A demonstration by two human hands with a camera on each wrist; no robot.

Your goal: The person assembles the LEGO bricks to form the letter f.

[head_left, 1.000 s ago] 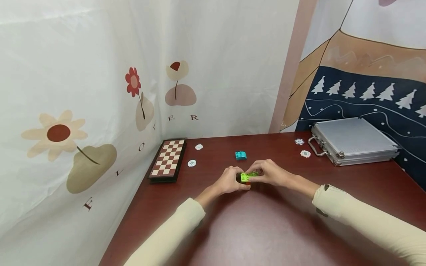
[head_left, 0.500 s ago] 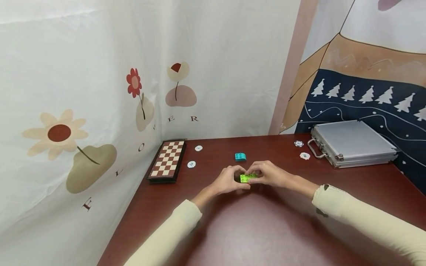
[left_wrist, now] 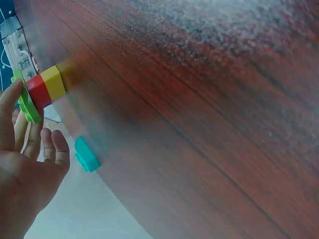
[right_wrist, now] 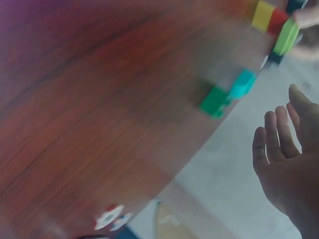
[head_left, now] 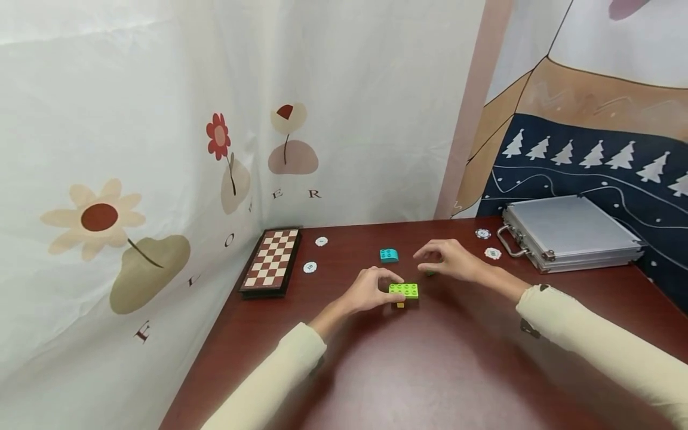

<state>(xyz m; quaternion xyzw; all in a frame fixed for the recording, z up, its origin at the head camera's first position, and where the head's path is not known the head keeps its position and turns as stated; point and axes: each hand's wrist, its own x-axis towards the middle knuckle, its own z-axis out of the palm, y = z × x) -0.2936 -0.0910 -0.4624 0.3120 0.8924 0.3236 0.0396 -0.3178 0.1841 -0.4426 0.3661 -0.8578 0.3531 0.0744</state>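
Roughly midway along the tabletop (head_left: 376, 370), a small stack of bricks (head_left: 404, 291) with a lime-green plate on top is pinched at its left end by the left hand (head_left: 371, 288), its long axis running left to right. Just beyond it toward the far edge, the right hand (head_left: 448, 261) hovers with fingers loosely spread and holding nothing, above a small green brick (right_wrist: 215, 101); a teal brick (head_left: 389, 255) lies just beside that.

The setting was a staged tabletop recording booth, not a lived-in room. A dark red-brown wooden table (head_left: 430, 370) stood in a corner draped with white flower-printed cloth (head_left: 161, 149) and a tree-patterned hanging (head_left: 591, 155); a folded chessboard (head_left: 271, 258), poker chips (head_left: 309, 267) and a ribbed aluminium case (head_left: 572, 232) lay as props.
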